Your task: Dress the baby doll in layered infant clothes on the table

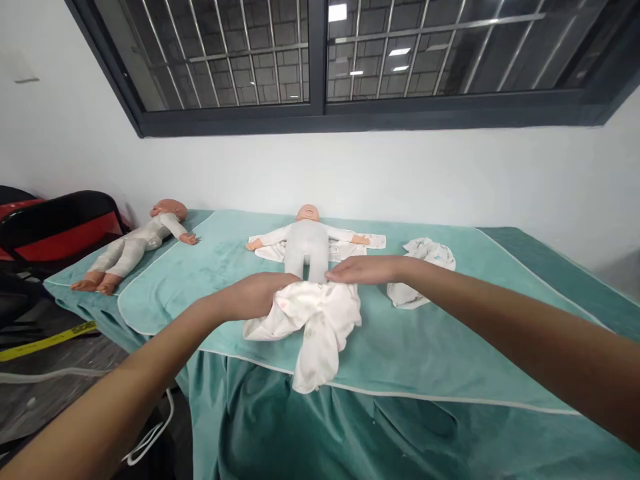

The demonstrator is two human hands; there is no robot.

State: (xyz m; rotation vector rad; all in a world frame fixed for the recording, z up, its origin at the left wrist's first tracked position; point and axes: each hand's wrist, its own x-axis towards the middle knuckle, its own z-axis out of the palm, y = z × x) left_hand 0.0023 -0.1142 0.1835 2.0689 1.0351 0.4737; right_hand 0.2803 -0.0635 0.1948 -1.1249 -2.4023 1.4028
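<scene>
While facing, in the head view, a desk [440, 360] draped in teal plush cloth with pale piping, holding a soft white printed garment, apparently small trousers [320, 320], at the middle of the front edge. Gripping the upper left of the trousers with the left hand [255, 297], fingers curled in, fingertips mostly buried in cloth. Laying the right hand [367, 269] palm down on the upper right of the same garment, fingers together and nearly straight; impossible to tell whether pinching the fabric or only touching it.

Just beyond, toward the back edge: a white-cloth-bodied, tan-headed doll [307, 243], flat on its back with arms spread, over a thin white printed cloth [376, 241]. Between there and the right edge, a crumpled white printed bundle [427, 257], well apart from the trousers. Near the left edge, a matching second doll [150, 237], lying aslant with feet toward the front left corner.

Judging by this layout, still early: trousers gathered at the doll's feet, hiding them, with little or nothing drawn over the legs. Not yet covered: both legs above the garment, and the chest. Hanging slack: both trouser legs, one out to the left, one dropping across the front edge.
</scene>
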